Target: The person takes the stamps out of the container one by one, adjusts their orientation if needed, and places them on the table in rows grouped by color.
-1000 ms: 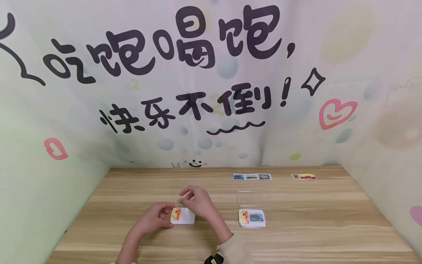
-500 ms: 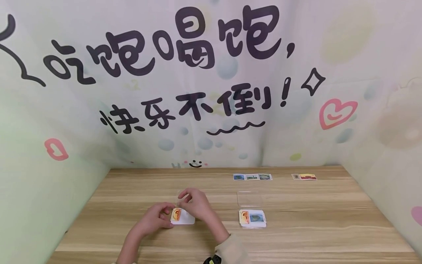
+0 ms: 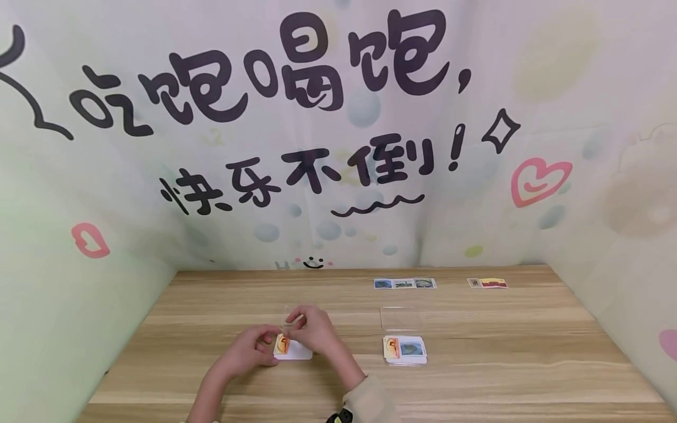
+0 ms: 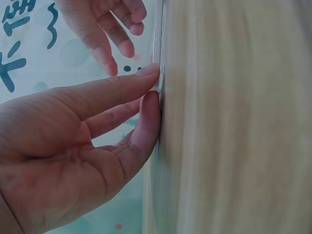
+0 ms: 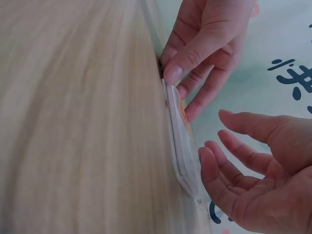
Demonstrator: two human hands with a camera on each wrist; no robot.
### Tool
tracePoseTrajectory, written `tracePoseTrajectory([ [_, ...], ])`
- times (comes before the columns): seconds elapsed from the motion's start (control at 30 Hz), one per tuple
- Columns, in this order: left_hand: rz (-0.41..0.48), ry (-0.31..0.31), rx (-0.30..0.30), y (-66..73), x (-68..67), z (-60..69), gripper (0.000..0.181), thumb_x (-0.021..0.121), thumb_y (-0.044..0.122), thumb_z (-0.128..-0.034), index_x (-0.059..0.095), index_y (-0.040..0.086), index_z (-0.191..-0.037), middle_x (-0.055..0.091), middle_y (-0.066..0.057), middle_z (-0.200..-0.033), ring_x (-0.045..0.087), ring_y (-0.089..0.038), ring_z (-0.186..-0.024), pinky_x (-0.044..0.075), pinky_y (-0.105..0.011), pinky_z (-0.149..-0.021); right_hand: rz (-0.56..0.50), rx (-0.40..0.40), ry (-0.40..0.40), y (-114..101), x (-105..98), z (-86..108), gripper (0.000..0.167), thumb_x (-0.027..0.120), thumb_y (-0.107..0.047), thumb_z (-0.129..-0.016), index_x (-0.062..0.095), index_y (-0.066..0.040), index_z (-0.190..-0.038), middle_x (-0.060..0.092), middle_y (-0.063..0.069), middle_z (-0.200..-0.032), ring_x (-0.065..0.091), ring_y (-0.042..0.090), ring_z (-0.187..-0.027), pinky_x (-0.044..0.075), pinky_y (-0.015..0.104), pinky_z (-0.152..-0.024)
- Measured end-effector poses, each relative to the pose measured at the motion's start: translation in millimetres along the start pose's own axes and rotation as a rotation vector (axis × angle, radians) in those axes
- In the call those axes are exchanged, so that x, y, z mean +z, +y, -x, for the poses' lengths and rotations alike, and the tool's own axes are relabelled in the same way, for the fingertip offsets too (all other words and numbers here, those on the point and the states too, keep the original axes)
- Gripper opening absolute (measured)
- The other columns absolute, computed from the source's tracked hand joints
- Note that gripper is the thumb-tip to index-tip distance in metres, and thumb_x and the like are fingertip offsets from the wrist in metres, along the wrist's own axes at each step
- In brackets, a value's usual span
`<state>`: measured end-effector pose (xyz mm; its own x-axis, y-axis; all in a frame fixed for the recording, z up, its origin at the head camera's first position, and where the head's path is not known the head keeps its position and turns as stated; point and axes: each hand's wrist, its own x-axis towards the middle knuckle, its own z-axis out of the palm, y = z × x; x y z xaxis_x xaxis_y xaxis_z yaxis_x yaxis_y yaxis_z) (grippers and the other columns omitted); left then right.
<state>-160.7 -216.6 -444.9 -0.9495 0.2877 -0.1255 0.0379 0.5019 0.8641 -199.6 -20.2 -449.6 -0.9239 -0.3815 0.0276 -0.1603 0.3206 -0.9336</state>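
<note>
Wood-grained bench (image 3: 476, 382), plain planks running crosswise. Nearest, at the lower edge: beige sleeve (image 3: 370, 402) and dark wristband (image 3: 341, 417) on the right arm. Beyond, left hand (image 3: 247, 349) at the left end of a white card case (image 3: 298, 353) lying on the bench, grip closed on that end, with thumb and forefinger at the edge in the left wrist view. On the case's left part, one orange picture piece (image 3: 281, 345); bare white beside it. Over the far side of the same case, right hand (image 3: 316, 332), fingers loosely bent and apart from the case, grip released, nothing visible between the fingertips.

Well off to the right, at much the same depth: second card case (image 3: 405, 360), out of reach of both hands as placed, bearing an orange piece (image 3: 391, 348) and a blue piece (image 3: 411, 349) side by side. Judging by that pair, second case further along; case in hand perhaps half as far, one piece on, white part unfilled.

Just beyond the second case, a clear panel (image 3: 400, 318), flat on the bench, not over the cards. Farther back, loose and apparently unused: row of three small pictures (image 3: 404, 283) and red-yellow strip (image 3: 493, 284). Last, printed wall cloth (image 3: 317, 241).
</note>
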Motion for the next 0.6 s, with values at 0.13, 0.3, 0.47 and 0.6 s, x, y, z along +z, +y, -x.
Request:
tracePoseTrajectory([
  [0.13, -0.003, 0.000, 0.010, -1.7, 0.4, -0.5, 0.055, 0.082, -0.008, -0.0822, 0.058, -0.017, -0.131, 0.062, -0.020, -0.111, 0.062, -0.020, -0.088, 0.054, -0.027, -0.073, 0.021, 0.000, -0.004, 3.3, 1.8, -0.7, 0.016, 0.082, 0.002, -0.084, 0.073, 0.003, -0.098, 0.061, 0.003, -0.078, 0.053, 0.011, -0.071, 0.040, 0.020, -0.058],
  [0.3, -0.009, -0.002, 0.035, -4.5, 0.4, -1.3, 0.055, 0.082, -0.007, -0.0827, 0.058, -0.018, -0.131, 0.062, -0.020, -0.111, 0.065, -0.021, -0.089, 0.055, -0.027, -0.074, 0.030, -0.009, 0.001, 4.9, 3.7, -0.1, 0.018, 0.083, 0.002, -0.083, 0.072, 0.003, -0.097, 0.060, 0.002, -0.077, 0.052, 0.010, -0.070, 0.040, 0.020, -0.059],
  [0.47, 0.002, -0.003, 0.045, -6.1, 0.2, -0.9, 0.055, 0.082, -0.007, -0.0823, 0.057, -0.019, -0.131, 0.062, -0.020, -0.110, 0.064, -0.021, -0.088, 0.055, -0.027, -0.073, 0.036, -0.009, -0.003, 7.7, 6.5, -0.8, 0.018, 0.083, 0.004, -0.082, 0.072, 0.004, -0.096, 0.057, 0.000, -0.072, 0.049, 0.008, -0.065, 0.038, 0.019, -0.057],
  [0.6, -0.003, 0.000, 0.045, -7.0, 0.6, 0.1, 0.057, 0.082, -0.007, -0.0819, 0.057, -0.019, -0.131, 0.062, -0.020, -0.110, 0.063, -0.019, -0.087, 0.055, -0.026, -0.073, 0.058, -0.015, -0.009, 8.9, 8.5, -1.3, 0.017, 0.083, 0.004, -0.083, 0.072, 0.003, -0.096, 0.054, -0.003, -0.069, 0.046, 0.006, -0.061, 0.035, 0.018, -0.054],
])
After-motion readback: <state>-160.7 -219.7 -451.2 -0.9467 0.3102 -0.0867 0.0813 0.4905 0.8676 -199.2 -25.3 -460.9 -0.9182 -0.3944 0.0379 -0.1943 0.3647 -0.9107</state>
